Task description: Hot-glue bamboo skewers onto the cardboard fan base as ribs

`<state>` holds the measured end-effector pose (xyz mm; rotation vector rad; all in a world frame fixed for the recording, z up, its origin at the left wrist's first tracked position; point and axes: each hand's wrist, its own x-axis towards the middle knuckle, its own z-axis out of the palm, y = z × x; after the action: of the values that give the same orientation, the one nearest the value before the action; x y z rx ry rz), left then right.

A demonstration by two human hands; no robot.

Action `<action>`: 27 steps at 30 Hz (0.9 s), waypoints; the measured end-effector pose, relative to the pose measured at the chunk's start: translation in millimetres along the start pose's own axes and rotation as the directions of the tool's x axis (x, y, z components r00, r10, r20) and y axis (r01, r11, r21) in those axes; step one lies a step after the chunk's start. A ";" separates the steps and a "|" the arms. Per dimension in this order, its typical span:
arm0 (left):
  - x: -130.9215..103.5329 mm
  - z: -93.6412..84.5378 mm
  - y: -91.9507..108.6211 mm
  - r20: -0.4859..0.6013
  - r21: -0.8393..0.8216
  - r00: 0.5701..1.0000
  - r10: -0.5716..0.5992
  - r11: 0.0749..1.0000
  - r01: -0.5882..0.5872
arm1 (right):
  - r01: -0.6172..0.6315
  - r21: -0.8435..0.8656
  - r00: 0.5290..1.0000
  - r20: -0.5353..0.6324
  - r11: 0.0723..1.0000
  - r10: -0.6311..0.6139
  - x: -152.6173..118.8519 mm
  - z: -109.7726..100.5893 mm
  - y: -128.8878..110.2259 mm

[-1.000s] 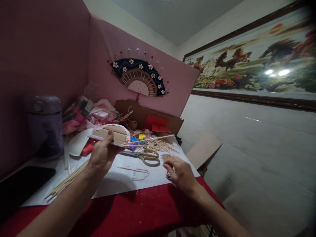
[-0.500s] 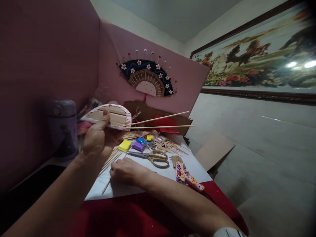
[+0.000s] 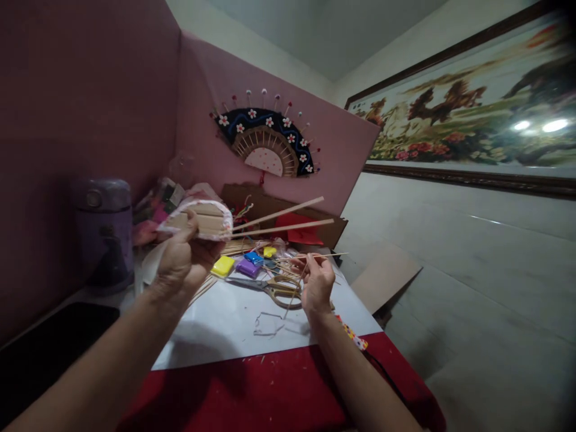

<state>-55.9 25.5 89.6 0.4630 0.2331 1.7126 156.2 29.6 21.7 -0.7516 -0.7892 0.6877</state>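
Observation:
My left hand (image 3: 177,261) is closed on a half-round cardboard piece (image 3: 212,222) with a white and pink rim, its thumb lying across the bare cardboard face. Two thin wooden sticks (image 3: 290,227) stick out to the right from the edge of that piece. Over the right part of the table, my right hand (image 3: 318,288) pinches thin wooden sticks (image 3: 336,255); one end points right and another slants down toward the paper. Beneath and left of this hand lie gold-handled scissors (image 3: 274,291). Its wrist partly covers a flower-patterned tool (image 3: 353,333).
Yellow (image 3: 223,266), purple (image 3: 248,268) and blue (image 3: 254,257) packets lie mid-table among loose sticks. A purple bottle (image 3: 102,237) stands left. Behind, a decorated fan (image 3: 265,129) hangs on a pink board. White paper (image 3: 211,339) covers part of a red cloth (image 3: 225,393).
My right hand has lifted from the paper near the scissors' left side and moved right, carrying sticks. The cardboard piece in my left hand has shifted slightly, with its sticks tilting a little.

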 end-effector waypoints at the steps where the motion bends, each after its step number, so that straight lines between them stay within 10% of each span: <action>1: -0.8 -2.9 -8.0 0.000 0.025 0.998 -0.061 0.998 0.061 | -0.027 0.049 0.999 -0.030 0.998 0.029 5.8 0.3 0.3; 14: -8.7 -42.4 -55.5 -0.096 0.236 0.945 -0.314 0.915 0.328 | -0.283 0.153 0.940 0.241 0.947 0.242 -6.2 -1.2 4.5; 27: -10.8 -59.6 -64.0 -0.004 0.417 0.961 -0.276 0.873 0.253 | -0.450 0.240 0.890 0.196 0.860 0.411 -16.2 -8.4 9.3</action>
<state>-22.8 33.6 8.3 0.7550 0.6011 1.3749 152.2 19.5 4.3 -0.6289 -0.6314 1.2444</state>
